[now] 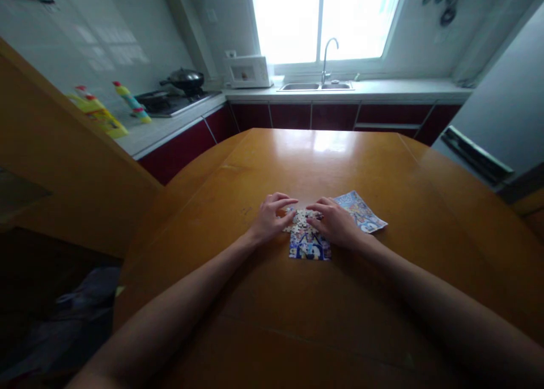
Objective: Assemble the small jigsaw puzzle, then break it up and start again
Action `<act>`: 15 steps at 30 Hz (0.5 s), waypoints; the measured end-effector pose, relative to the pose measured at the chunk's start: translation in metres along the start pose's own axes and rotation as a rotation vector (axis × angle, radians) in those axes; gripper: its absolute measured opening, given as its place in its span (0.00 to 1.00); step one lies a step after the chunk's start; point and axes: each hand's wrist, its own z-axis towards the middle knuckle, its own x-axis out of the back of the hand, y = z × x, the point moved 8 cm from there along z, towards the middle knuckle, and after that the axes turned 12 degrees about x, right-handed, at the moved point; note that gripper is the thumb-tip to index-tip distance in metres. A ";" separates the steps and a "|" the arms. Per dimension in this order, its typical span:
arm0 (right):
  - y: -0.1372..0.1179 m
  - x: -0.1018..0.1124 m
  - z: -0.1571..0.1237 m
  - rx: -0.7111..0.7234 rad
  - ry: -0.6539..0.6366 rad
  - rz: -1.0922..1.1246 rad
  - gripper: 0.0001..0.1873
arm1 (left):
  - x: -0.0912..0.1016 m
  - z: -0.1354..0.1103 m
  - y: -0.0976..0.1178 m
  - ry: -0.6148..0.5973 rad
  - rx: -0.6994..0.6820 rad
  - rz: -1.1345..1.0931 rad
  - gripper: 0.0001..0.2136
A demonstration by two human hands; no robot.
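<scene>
A heap of small loose jigsaw pieces (pixel 302 221), mostly pale side up, lies on the wooden table between my hands. Just below it, a joined part of the puzzle (pixel 310 247) shows a blue and white cartoon picture. My left hand (pixel 274 214) curves around the heap's left side, thumb and fingers apart. From the right, my right hand (pixel 334 219) rests at the heap with its fingers spread and bent. Partly behind that hand lies a printed picture sheet (pixel 361 210) in similar colours. Whether any fingertip presses a piece is too small to tell.
The wooden table (pixel 238 179) has a rounded outline. Beyond it runs a counter with a sink (pixel 318 86), a white microwave (pixel 249 72), a stove with a dark pan (pixel 186 80), and cleaner bottles (pixel 102 114). A pale fridge (pixel 501 94) stands at the right.
</scene>
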 end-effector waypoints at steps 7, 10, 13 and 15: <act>0.005 -0.008 -0.002 -0.035 -0.079 -0.074 0.08 | -0.006 0.002 -0.008 -0.041 0.014 0.081 0.09; 0.011 -0.006 -0.002 -0.050 -0.047 -0.078 0.12 | -0.002 0.003 -0.006 -0.036 -0.006 0.040 0.08; 0.016 0.000 -0.001 -0.075 -0.008 -0.098 0.14 | -0.005 0.001 -0.001 -0.088 -0.049 0.098 0.12; 0.013 0.004 0.000 -0.079 -0.006 -0.102 0.12 | -0.008 0.001 -0.001 -0.100 -0.042 0.123 0.12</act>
